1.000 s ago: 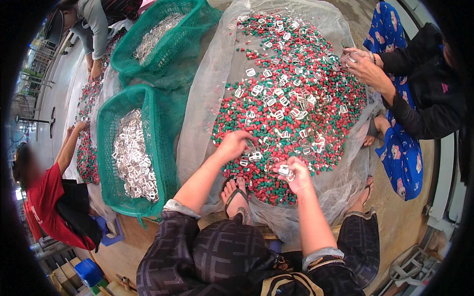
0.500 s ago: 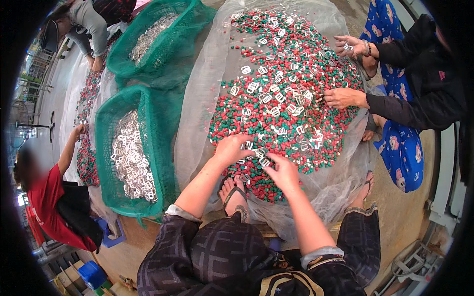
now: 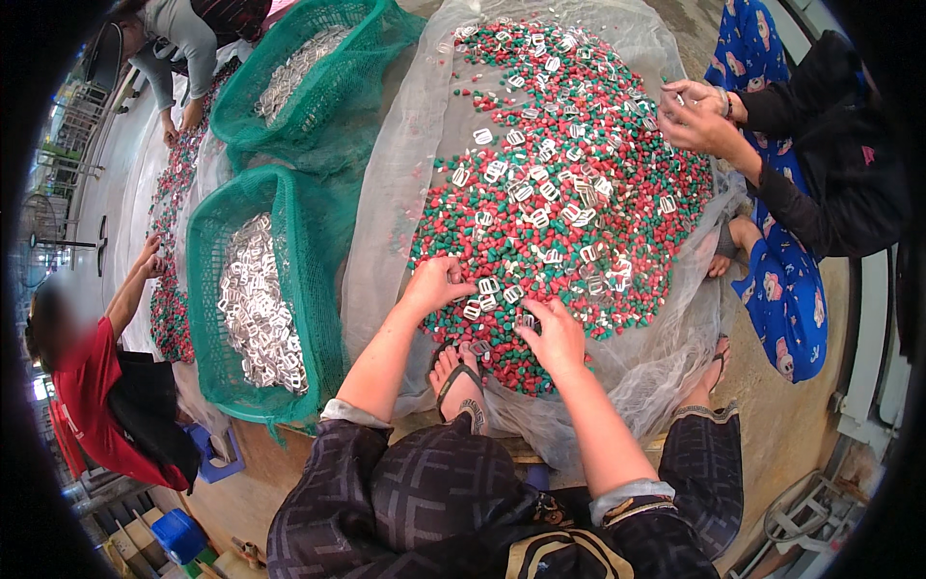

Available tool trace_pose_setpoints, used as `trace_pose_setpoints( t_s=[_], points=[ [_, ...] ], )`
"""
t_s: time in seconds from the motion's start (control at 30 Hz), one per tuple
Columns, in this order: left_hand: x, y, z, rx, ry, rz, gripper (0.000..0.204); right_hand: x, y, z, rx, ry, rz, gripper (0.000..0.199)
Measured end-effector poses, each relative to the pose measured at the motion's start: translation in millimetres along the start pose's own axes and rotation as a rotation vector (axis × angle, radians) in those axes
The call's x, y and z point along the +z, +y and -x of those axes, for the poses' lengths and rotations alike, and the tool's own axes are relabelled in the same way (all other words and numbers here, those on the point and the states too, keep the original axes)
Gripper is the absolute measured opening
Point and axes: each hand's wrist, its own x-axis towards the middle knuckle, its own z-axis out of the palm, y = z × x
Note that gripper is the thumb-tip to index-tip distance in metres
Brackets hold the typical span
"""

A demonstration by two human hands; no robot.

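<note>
A wide heap of small red and green cone-shaped pieces [image 3: 540, 227], mixed with pale metal slider buckles [image 3: 549, 191], lies on a translucent mesh sheet [image 3: 381, 241]. At the heap's near left edge is my left hand [image 3: 436, 287], its thumb apart from the curled fingers and no object visible in them. Several loose buckles [image 3: 488, 301] lie just right of its thumb. My right hand [image 3: 557, 333] hovers over the near edge of the heap. A greyish buckle [image 3: 527, 319] shows between its thumb and forefinger; the contact is hard to make out.
On the left stand two green baskets [image 3: 198, 289] lined with netting, both holding buckles. Across the heap at right, a co-worker's hands [image 3: 699, 116] are raised together. Two other people work at a second strip of pieces [image 3: 174, 193] far left. My sandalled foot [image 3: 457, 386] touches the heap's near edge.
My hands have moved slightly apart, and buckles that were between them now lie loose on the heap. The co-worker at right has lifted one hand off the heap to meet the other.
</note>
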Motion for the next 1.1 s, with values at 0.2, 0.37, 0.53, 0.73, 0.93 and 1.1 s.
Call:
trace_pose_setpoints(
  t_s=[0.2, 0.37, 0.53, 0.73, 0.93, 1.1],
  points=[
    [-16.9, -2.9, 3.5, -0.126, -0.060, 0.977, 0.012, 17.1, 9.4, 6.4, 0.024, 0.027, 0.021, 0.021],
    [-24.3, 7.8, 6.8, -0.183, -0.224, 1.198, 0.021, 19.1, 22.6, -6.1, 0.170, 0.000, -0.442, 0.015],
    [10.6, 15.7, -1.3, 0.089, -0.080, 0.045, 0.038, -1.0, 30.0, -11.4, 0.492, -0.283, -1.639, 0.007],
    [21.6, 7.5, -3.8, -0.030, -0.071, 0.458, 0.023, -3.0, 19.9, -15.6, 0.465, -0.199, -1.627, 0.009],
    [-26.2, 15.2, 13.9, 0.001, -0.237, 1.294, 0.016, 20.2, 12.9, -24.3, 0.180, -0.027, -0.508, 0.015],
    [-21.0, -13.3, 15.7, 0.112, -0.042, 0.450, 0.019, 16.8, -11.7, -30.2, -0.061, -0.172, 0.226, 0.031]
  ],
)
